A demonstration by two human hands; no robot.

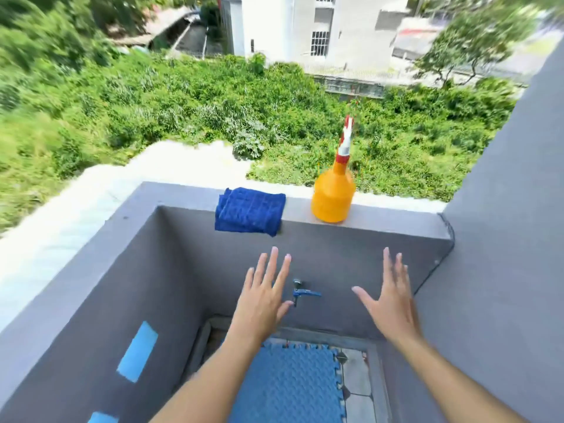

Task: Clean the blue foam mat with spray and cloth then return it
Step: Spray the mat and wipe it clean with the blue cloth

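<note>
I have both hands raised in front of me with nothing in them: my left hand point(265, 296) is spread flat, fingers straight and apart, and my right hand point(387, 296) is spread wide too, thumb out to the side. Between them, on the grey wall below the ledge, sits one small tap with a blue handle point(302, 293), just past my left thumb.

The blue foam mat point(290, 386) lies flat on the floor at the bottom of my view, its toothed edge showing along the right side, with pale floor tiles point(355, 383) just beside it. My left forearm crosses over its near left corner.

On top of the grey parapet ledge point(381, 219) I count one folded blue cloth point(248, 213), hanging slightly over the inner edge, and one orange spray bottle point(333, 195) standing upright to its right, near but not touching, with a red and white nozzle.

On the left wall I count two light blue patches point(138, 351), one partly cut off at the bottom. Beyond the ledge lie green brush and one white building point(308, 25).
</note>
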